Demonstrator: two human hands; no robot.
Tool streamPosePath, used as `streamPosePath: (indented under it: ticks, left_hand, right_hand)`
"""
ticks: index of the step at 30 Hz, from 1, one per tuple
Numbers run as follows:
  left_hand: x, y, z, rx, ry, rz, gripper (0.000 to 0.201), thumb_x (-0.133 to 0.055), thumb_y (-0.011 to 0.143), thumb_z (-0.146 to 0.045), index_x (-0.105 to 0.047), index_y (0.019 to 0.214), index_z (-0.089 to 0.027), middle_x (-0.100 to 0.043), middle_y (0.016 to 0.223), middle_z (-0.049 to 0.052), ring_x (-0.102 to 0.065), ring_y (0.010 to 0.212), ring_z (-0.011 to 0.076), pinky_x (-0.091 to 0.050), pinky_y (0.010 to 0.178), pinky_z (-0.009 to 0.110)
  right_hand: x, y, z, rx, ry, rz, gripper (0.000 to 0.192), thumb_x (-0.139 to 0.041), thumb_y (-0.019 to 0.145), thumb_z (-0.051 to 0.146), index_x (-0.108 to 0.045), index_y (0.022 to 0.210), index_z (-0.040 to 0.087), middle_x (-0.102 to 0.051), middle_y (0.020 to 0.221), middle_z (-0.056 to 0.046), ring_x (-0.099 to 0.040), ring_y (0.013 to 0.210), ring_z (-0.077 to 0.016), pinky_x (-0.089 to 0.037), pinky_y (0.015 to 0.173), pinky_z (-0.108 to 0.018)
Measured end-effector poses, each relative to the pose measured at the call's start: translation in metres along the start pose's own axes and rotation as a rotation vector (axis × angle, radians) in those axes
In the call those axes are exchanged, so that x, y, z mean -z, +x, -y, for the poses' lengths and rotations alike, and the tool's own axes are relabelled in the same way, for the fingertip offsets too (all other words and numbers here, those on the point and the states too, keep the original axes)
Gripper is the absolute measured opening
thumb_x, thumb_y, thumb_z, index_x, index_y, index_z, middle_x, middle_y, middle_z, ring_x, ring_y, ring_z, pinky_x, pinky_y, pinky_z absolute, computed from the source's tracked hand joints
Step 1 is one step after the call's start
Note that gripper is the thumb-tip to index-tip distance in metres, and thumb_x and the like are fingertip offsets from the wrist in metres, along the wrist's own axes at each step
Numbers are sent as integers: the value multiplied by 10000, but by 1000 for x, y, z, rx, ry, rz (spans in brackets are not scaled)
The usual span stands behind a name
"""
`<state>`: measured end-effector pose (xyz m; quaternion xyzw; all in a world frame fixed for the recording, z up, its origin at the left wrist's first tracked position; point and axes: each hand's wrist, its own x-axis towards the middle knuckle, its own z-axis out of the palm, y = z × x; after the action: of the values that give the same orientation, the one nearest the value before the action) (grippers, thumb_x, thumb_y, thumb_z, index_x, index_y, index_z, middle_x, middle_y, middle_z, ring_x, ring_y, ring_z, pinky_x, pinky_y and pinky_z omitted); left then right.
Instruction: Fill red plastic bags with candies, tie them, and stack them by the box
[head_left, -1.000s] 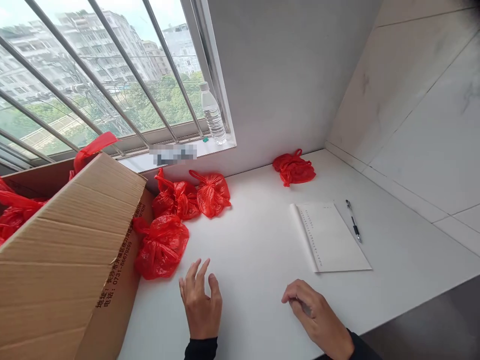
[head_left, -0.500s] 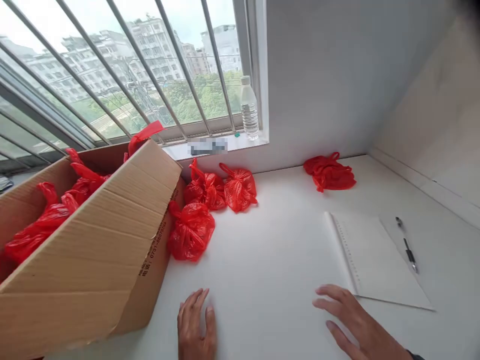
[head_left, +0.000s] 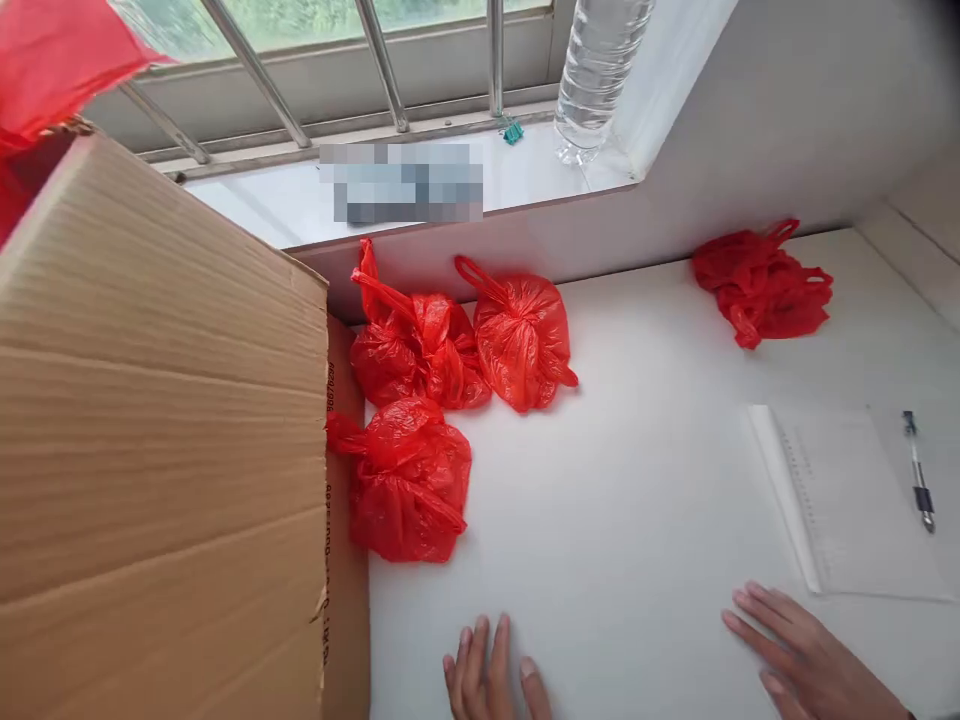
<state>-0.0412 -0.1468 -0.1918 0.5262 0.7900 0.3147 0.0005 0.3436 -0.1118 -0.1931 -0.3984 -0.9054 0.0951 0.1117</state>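
Hands resting flat on white counter

Left hand (head_left: 491, 675) is lying palm down, fingers spread, gripping nothing; right hand (head_left: 806, 660) is lying likewise, fingers extended and empty, just beside the notebook (head_left: 847, 500). Nearest the left hand, a tied red bag (head_left: 409, 480) is sitting against the cardboard box (head_left: 157, 430). Two more red bags (head_left: 465, 340) are sitting behind it, below the window sill (head_left: 525, 165). A pen (head_left: 919, 480) is lying beside the notebook
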Motion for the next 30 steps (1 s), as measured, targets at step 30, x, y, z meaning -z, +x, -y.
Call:
streamPosePath:
  ticks: [30]
  left_hand:
    - [87,78,-2,-252,-300,872,481,-554,1011,-311,-474,1481,-248,-500,1516,139,-456,1416,330,-403,1128,593]
  right_hand:
    - [36,63,53,-992,346,-97,394,-420,993,160,-616,1333,195,-489,1531,-54,-349,1476,-228,-148,1247,-572]
